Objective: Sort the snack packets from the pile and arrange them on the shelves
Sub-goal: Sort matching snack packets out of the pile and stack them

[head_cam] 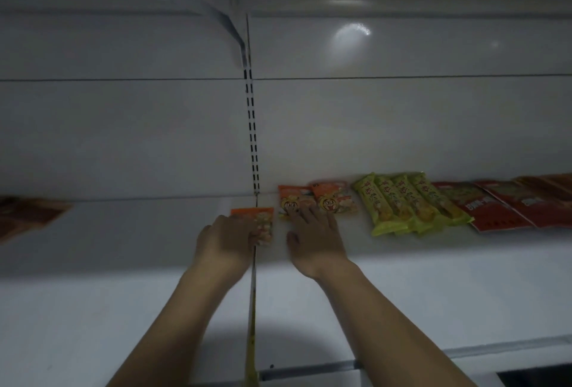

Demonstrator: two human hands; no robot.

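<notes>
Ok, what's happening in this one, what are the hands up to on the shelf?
A person is stocking a white shelf. The left hand holds an orange snack packet just left of two matching orange packets, and the right hand lies flat with its fingertips on those. Further right lie a row of green packets, then red packets. A brownish packet lies apart at the far left.

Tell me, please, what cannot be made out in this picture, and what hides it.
Head view:
1. Loose orange packet: partly under the left hand, blurred; grip or press, unclear.
2. Two orange packets: the right hand covers the left one's lower edge.
3. Red packets: cut by right edge; number unknown.
4. Brown packet: cut by left edge, dark, blurred.
5. The pile: outside the frame.
</notes>
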